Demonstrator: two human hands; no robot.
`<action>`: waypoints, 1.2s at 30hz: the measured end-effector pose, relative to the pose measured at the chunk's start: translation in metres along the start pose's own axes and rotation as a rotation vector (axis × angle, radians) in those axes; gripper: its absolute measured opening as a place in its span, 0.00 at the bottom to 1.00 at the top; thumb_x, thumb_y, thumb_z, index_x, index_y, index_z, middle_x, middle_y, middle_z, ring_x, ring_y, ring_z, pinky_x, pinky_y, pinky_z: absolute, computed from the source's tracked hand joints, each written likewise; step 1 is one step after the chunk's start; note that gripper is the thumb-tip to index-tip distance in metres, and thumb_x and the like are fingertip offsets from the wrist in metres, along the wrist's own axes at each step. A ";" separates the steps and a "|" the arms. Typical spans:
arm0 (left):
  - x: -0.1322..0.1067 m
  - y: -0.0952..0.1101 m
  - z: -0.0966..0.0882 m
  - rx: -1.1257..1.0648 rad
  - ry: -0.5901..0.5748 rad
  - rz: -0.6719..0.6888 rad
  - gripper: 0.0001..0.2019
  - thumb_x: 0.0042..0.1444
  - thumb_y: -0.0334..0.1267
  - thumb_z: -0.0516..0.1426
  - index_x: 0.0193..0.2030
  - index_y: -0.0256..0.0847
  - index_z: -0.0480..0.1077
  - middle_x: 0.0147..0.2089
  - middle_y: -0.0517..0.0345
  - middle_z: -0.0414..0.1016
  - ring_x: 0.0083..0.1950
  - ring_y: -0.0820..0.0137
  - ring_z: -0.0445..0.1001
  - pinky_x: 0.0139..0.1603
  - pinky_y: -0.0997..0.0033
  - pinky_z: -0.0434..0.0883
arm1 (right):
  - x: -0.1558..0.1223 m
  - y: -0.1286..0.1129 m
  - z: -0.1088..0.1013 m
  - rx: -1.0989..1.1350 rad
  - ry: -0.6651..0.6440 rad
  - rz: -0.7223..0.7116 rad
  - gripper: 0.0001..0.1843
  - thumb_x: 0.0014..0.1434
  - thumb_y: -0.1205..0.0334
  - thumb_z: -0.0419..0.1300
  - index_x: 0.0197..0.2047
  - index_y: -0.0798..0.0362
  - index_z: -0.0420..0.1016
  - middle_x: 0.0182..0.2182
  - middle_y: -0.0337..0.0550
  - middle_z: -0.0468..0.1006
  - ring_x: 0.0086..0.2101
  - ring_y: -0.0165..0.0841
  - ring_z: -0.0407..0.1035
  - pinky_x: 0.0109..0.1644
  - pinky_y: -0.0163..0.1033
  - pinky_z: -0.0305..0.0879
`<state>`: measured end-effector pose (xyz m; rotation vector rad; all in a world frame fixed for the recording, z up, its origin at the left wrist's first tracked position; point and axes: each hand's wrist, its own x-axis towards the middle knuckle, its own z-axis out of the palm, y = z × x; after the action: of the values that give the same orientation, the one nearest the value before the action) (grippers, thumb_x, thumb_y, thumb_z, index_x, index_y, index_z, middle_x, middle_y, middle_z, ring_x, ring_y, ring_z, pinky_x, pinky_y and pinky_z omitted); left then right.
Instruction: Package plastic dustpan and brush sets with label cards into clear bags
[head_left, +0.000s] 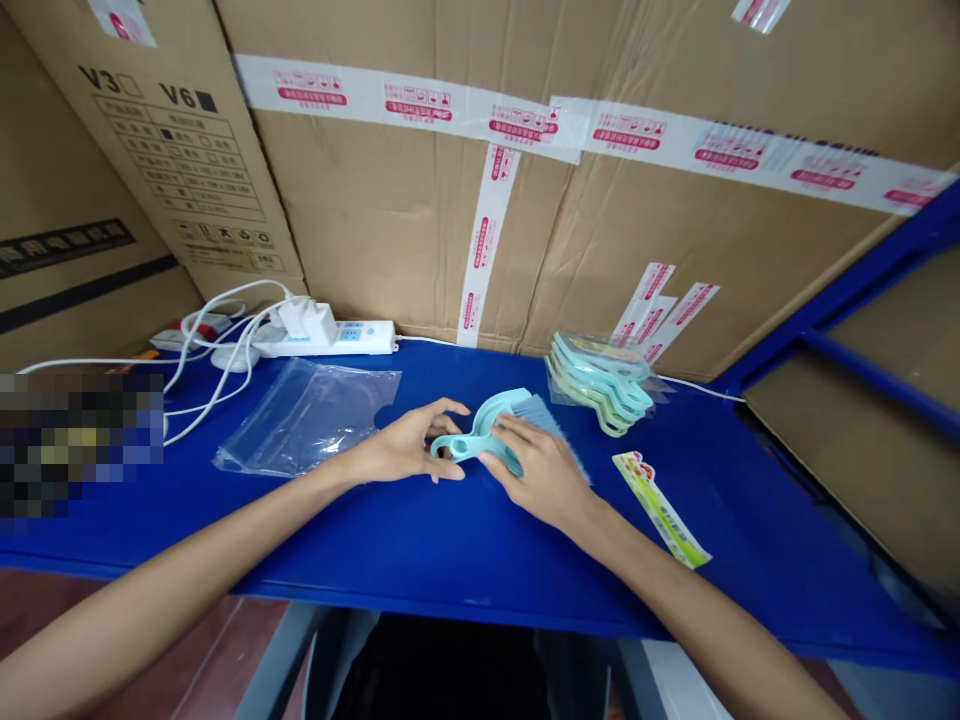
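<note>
A turquoise hand brush (pixel 466 446) with blue-grey bristles (pixel 559 432) lies on the blue table, apparently nested with a small dustpan (pixel 501 402) of the same colour. Around the handle's end my left hand (pixel 409 442) has its fingers and thumb spread apart; whether they touch it is hard to tell. My right hand (pixel 546 475) covers the middle of the brush, fingers over the top and thumb at the near side. Left of the hands lies a clear plastic bag (pixel 315 415). A yellow-green printed label strip (pixel 660 508) rests beside my right forearm.
Bagged turquoise and green brush sets (pixel 600 380) are stacked at the back right. A white power strip (pixel 364 337) with plugs and cables stands at the back left. Cardboard walls (pixel 390 230) enclose the blue table (pixel 450 560). A blurred patch covers the left edge.
</note>
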<state>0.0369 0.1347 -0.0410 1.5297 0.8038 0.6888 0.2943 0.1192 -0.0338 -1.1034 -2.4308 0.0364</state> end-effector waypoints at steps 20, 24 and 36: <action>-0.001 0.013 0.006 -0.066 0.086 -0.180 0.35 0.57 0.55 0.71 0.61 0.30 0.73 0.35 0.47 0.83 0.31 0.66 0.78 0.27 0.71 0.68 | -0.019 -0.014 0.007 0.015 -0.316 -0.016 0.48 0.75 0.44 0.56 0.84 0.56 0.37 0.81 0.59 0.35 0.78 0.55 0.26 0.80 0.68 0.42; 0.001 0.012 0.010 -0.051 0.100 -0.185 0.34 0.57 0.58 0.69 0.57 0.28 0.76 0.30 0.52 0.79 0.25 0.71 0.72 0.22 0.74 0.63 | -0.017 -0.016 0.007 0.020 -0.336 -0.034 0.47 0.75 0.44 0.54 0.84 0.56 0.37 0.81 0.58 0.38 0.78 0.54 0.27 0.80 0.68 0.43; -0.002 0.014 0.015 0.032 0.125 -0.168 0.33 0.56 0.61 0.69 0.54 0.30 0.79 0.28 0.54 0.79 0.22 0.72 0.72 0.20 0.75 0.68 | -0.012 -0.013 0.005 0.010 -0.349 -0.050 0.41 0.75 0.50 0.56 0.82 0.58 0.48 0.80 0.59 0.44 0.78 0.55 0.31 0.80 0.67 0.44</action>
<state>0.0495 0.1240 -0.0291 1.4394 1.0293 0.6539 0.2903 0.1025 -0.0403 -1.1081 -2.7591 0.2441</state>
